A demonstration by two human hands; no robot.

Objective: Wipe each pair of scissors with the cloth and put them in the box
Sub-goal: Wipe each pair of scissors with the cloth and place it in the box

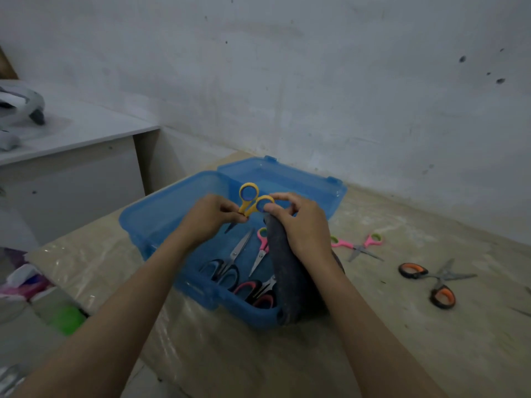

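Note:
Over the open blue plastic box [149, 222], my left hand [209, 216] pinches the yellow-handled scissors [249, 198] just below their rings, blades pointing down. My right hand [298, 225] touches one yellow ring with its fingertips and also holds the dark grey cloth [287, 268], which hangs down over the box's near right corner. Inside the box lie black-handled scissors [227, 268], small pink scissors [262, 248] and red-and-black scissors [258, 291]. On the table right of the box lie pink-and-green scissors [359, 245] and orange-and-black scissors [431, 280], both spread open.
The box's lid [287, 179] lies open toward the wall. The table is covered with a clear plastic sheet [230, 354]. A grey desk [71, 133] stands at the left, and a green object [69, 320] and pink packaging [26, 285] lie low at the left.

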